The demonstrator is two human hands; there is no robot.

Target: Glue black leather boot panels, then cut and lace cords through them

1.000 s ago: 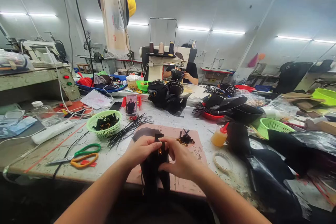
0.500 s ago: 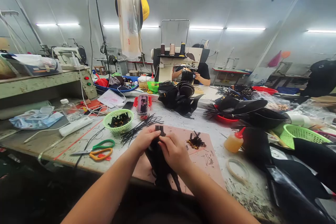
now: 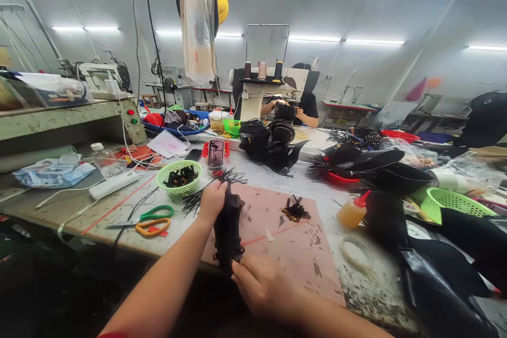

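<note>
A long black strap-like bundle (image 3: 228, 222) stretches between my two hands over the front of a pink mat (image 3: 277, 253). My left hand (image 3: 214, 202) is closed round its far end. Near the table's edge, my right hand (image 3: 257, 280) pinches the near end, where small dark fittings with a touch of gold stick out. Whether the bundle is one piece or several strips I cannot tell. On the mat lies a small pile of black tabs with gold-coloured metal (image 3: 295, 209). More such pieces fill a light green basket (image 3: 179, 193) left of my left hand.
Scissors (image 3: 152, 220) with green and orange handles lie at left, and thin black strips (image 3: 198, 195) beside the basket. A phone (image 3: 216, 155) stands behind. To the right are a glue bottle (image 3: 351, 212), a tape roll (image 3: 357, 253) and black pieces (image 3: 443, 274). A co-worker sits at a sewing machine (image 3: 251, 97).
My hands were together at the bundle's upper end. Now the right hand has moved down toward me to its near end, and the bundle lies stretched out.
</note>
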